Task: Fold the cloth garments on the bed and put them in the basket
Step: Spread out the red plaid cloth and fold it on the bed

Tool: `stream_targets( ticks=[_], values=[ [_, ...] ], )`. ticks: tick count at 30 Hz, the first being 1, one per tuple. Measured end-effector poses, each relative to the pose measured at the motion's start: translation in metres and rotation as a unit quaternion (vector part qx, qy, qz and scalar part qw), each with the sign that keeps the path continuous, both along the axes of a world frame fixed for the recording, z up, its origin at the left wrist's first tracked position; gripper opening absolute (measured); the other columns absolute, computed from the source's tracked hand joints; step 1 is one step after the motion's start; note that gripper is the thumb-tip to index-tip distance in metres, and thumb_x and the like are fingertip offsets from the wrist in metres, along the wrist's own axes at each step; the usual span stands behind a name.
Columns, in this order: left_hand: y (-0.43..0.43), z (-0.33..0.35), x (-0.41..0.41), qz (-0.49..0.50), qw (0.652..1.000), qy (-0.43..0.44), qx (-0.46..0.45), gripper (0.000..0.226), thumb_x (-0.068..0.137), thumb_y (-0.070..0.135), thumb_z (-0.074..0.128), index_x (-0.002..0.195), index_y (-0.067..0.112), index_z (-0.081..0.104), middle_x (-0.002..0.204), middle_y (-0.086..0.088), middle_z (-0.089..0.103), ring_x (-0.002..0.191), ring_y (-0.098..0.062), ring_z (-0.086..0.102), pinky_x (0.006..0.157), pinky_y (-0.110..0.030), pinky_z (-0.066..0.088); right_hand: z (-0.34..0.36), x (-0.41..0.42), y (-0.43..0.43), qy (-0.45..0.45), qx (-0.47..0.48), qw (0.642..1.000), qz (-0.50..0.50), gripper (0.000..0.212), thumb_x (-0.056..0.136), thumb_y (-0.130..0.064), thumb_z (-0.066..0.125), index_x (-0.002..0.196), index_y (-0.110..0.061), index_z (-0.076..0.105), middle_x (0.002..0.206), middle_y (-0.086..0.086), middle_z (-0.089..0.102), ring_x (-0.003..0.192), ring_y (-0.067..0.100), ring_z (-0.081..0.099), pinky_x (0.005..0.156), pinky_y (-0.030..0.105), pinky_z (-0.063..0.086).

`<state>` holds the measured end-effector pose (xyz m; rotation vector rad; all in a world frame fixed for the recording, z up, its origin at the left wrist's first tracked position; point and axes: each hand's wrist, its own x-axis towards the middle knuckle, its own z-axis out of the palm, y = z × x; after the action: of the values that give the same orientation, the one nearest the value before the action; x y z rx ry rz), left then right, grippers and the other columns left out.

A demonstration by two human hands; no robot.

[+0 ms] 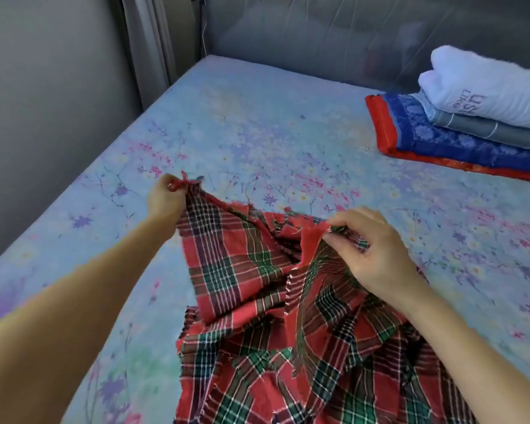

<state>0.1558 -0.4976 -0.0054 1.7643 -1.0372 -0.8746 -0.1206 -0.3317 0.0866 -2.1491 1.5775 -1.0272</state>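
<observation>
A red and green plaid cloth [257, 316] with frayed edges lies crumpled on the bed, running off the bottom of the view. My left hand [166, 198] pinches one corner of it and holds that corner up and out to the left. My right hand [377, 252] pinches the cloth's upper edge near the middle, fingers curled over the fabric. The stretch of cloth between the two hands hangs taut above the sheet. No basket is in view.
The bed has a light blue floral sheet [257, 133]. A stack of folded items [471, 127] sits at the back right: a white towel on grey, blue and red cloths. A grey wall and curtain [147, 41] stand on the left, a headboard behind.
</observation>
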Motion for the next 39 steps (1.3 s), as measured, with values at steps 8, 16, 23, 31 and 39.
stream_targets(
  ticks=[8,16,23,31,39],
  values=[
    [-0.015,0.251,0.001,-0.104,0.978,0.092,-0.153,0.019,0.084,0.025,0.07,0.096,0.01,0.07,0.066,0.002,0.064,0.061,-0.009,0.057,0.058,-0.018,0.051,0.219,0.066,-0.06,-0.098,-0.18,0.974,0.1,0.008,0.086,-0.004,0.058,0.081,-0.011,0.057,0.073,-0.014,0.051,0.07,-0.007,0.048,0.073,0.008,0.037],
    [0.047,0.429,-0.023,-0.238,0.945,0.1,-0.201,0.018,0.087,0.014,0.065,0.07,0.012,0.061,0.039,0.011,0.057,0.036,0.003,0.052,0.039,-0.012,0.044,0.363,0.104,-0.048,-0.065,-0.189,0.972,0.124,0.02,0.086,-0.003,0.062,0.077,-0.019,0.052,0.057,-0.022,0.051,0.055,-0.007,0.044,0.06,0.007,0.032],
    [0.093,0.453,-0.035,-0.363,0.912,0.132,-0.135,0.021,0.093,0.017,0.057,0.075,0.012,0.065,0.052,0.006,0.064,0.045,-0.003,0.058,0.05,-0.017,0.052,0.358,0.093,-0.03,0.045,-0.137,0.989,0.039,0.005,0.08,-0.018,0.072,0.08,-0.014,0.068,0.073,-0.017,0.064,0.074,0.003,0.059,0.074,0.027,0.043],
    [0.117,0.426,-0.034,-0.375,0.912,0.141,-0.087,0.025,0.095,0.025,0.053,0.081,0.011,0.068,0.066,-0.002,0.068,0.057,-0.011,0.064,0.063,-0.025,0.056,0.33,0.094,-0.007,-0.019,-0.157,0.983,-0.089,0.01,0.079,-0.027,0.073,0.08,-0.017,0.071,0.078,-0.004,0.071,0.074,0.017,0.064,0.07,0.037,0.05],
    [0.131,0.429,-0.028,-0.422,0.893,0.12,-0.102,0.036,0.097,0.034,0.048,0.076,0.014,0.068,0.065,0.002,0.065,0.062,-0.011,0.062,0.067,-0.023,0.052,0.334,0.1,-0.002,0.027,-0.143,0.981,-0.129,0.016,0.082,-0.035,0.069,0.089,-0.021,0.071,0.086,-0.005,0.072,0.083,0.017,0.064,0.069,0.03,0.043]
  ],
)
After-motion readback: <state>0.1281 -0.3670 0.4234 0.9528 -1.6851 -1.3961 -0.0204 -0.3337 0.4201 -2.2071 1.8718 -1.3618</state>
